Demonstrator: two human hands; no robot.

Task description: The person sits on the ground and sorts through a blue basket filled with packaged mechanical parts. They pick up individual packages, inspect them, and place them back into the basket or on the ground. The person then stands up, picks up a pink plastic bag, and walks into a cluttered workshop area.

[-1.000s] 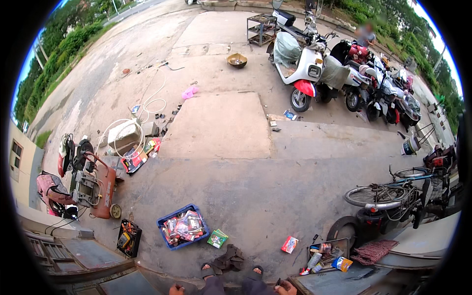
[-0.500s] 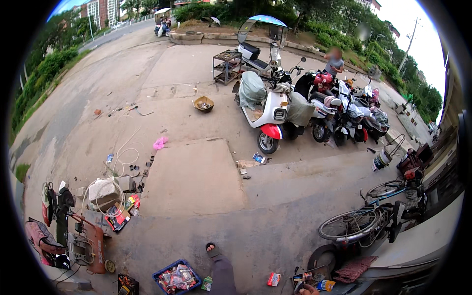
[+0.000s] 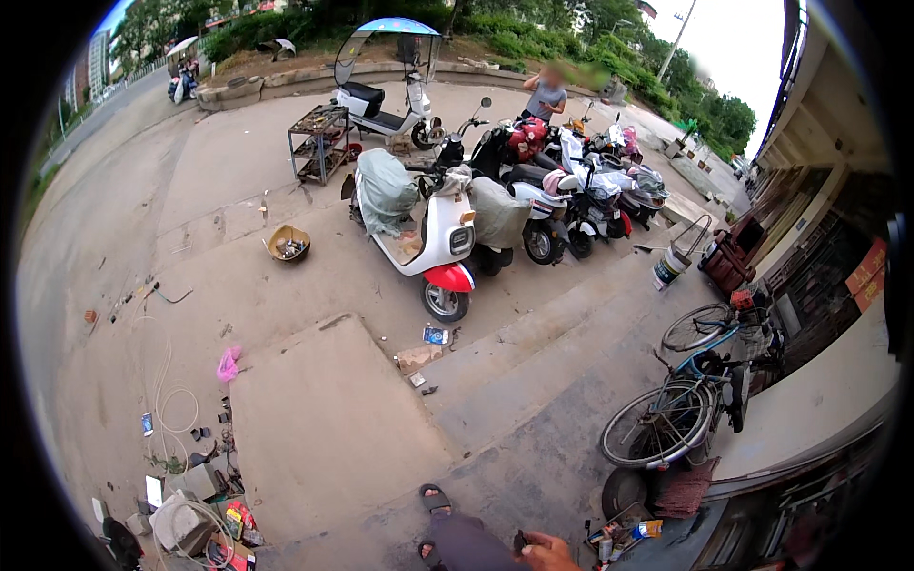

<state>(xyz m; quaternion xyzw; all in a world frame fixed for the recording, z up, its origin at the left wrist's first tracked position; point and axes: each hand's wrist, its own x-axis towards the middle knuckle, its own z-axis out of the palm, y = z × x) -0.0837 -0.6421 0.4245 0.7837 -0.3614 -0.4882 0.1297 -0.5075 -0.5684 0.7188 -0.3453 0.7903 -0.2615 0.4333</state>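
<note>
My right hand [image 3: 547, 551] is at the lower edge, just right of my legs [image 3: 468, 544]. Its fingers are closed on a small dark object [image 3: 520, 542], too small to name. The hand is raised in the air, apart from everything around it. My left hand is out of the picture. Below and ahead are my feet in dark sandals [image 3: 435, 497]. To the right of the hand, a group of small bottles and packets [image 3: 619, 542] lies on the ground by the wall.
A bicycle [image 3: 657, 425] and a loose tyre [image 3: 625, 495] are at the right. Ahead stand a white-and-red scooter [image 3: 446, 233] and more scooters, with a person [image 3: 546, 98] behind them. A basin [image 3: 288, 245] and metal rack [image 3: 319, 143] are farther left. Hose [image 3: 171, 409] and concrete blocks [image 3: 183, 523] lie lower left.
The view has turned right, so the scene has shifted left and the blue crate is out of sight. My right hand has come farther into view, and the dark object now shows in it.
</note>
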